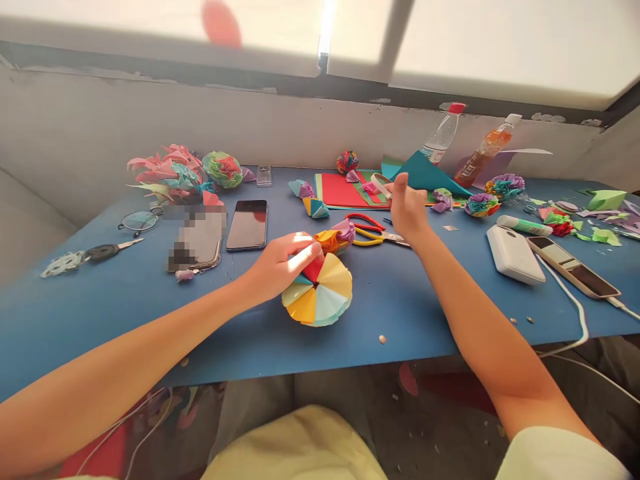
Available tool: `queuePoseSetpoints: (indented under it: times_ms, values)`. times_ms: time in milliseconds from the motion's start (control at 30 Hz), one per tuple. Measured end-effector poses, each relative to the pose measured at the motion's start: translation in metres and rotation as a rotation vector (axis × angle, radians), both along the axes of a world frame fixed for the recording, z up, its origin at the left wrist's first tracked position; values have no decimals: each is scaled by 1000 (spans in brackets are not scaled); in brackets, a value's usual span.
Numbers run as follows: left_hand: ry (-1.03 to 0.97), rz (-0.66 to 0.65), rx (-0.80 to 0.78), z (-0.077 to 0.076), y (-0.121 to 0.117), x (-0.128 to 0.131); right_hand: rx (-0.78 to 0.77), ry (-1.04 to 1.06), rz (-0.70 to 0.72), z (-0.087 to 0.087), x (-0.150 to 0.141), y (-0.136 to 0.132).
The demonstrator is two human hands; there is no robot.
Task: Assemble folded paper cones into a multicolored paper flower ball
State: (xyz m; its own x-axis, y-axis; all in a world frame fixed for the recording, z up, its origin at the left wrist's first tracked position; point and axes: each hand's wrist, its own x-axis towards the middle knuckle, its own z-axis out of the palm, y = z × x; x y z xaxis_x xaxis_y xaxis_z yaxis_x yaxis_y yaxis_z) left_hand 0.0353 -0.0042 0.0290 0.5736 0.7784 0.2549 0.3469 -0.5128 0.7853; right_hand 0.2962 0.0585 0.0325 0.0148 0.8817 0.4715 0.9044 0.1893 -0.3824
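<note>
My left hand (295,257) is closed on the upper left edge of a folded-paper ball (330,300) with yellow, orange, pale blue and red segments. Just behind it lies a ruffled orange and purple paper piece (336,238). Raised over the table to the right, my right hand (409,205) pinches a thin white ring (381,184), which looks like a roll of tape. Its thumb points up. Between the hands, scissors (373,233) with red and yellow handles lie on the blue table (260,347), their blades partly behind my right hand.
Left are a black phone (247,225), eyeglasses (140,220), keys (107,250) and paper flowers (173,170). Coloured paper sheets (343,190) and two bottles (443,137) stand behind. A white power bank (515,255), cabled phone (575,267), glue stick (525,225) and paper scraps are right.
</note>
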Motion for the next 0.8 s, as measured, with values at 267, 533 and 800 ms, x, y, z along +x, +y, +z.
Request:
queuePoseSetpoints:
  times_ms: [267,533,800]
  values:
    - [-36,107,-52,0,-4,3,-178,-294,-83,-29,-31,-2]
    - [-188,223,-6,-6,-15,5,400,-149,548,-3,-70,-59]
    - [-169,286,126,-10,-20,2,342,29,631,-8,-82,-70]
